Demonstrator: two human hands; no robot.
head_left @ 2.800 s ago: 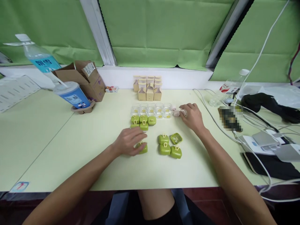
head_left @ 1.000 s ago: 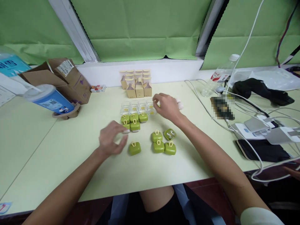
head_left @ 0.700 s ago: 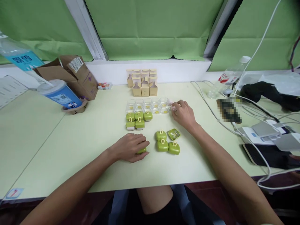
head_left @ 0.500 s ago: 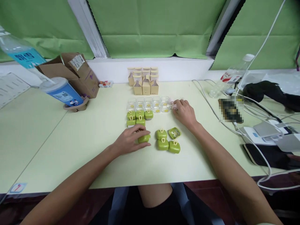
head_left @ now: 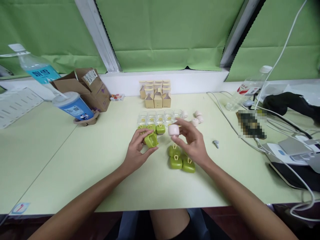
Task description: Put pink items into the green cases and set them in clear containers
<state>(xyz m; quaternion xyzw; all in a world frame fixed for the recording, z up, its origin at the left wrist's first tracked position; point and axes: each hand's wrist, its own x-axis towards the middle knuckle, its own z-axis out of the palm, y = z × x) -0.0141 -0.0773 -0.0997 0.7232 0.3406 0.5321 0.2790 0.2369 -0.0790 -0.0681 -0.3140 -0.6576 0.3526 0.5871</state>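
My left hand (head_left: pixel 137 146) is closed on a small green case cover (head_left: pixel 151 140), its hollow side tilted up toward the right. Between the thumb and fingers of my right hand (head_left: pixel 193 140) is a pale pink rounded case (head_left: pixel 173 130), held just above the table and a little right of the green one. Several green cases (head_left: pixel 176 162) with yellow loops sit below my right hand, partly hidden by it. More green cases (head_left: pixel 160 129) stand behind my left hand, in front of a row of clear plastic trays (head_left: pixel 151 117). Further pale pink cases (head_left: pixel 195 122) lie beyond my right hand.
Small open cardboard boxes (head_left: pixel 158 100) stand against the wall. A grey earbud-like piece (head_left: pixel 216 143) lies to the right. At left are a large carton (head_left: pixel 96 93), a blue cup (head_left: pixel 75 108) and a bottle (head_left: pixel 41 71). White cables (head_left: pixel 230 124) and a bottle (head_left: pixel 246 90) occupy the right side.
My right hand has come back from the trays, leftward and toward me, with a pink case. My left hand has lifted and tilted the green cover. The view has shifted slightly.
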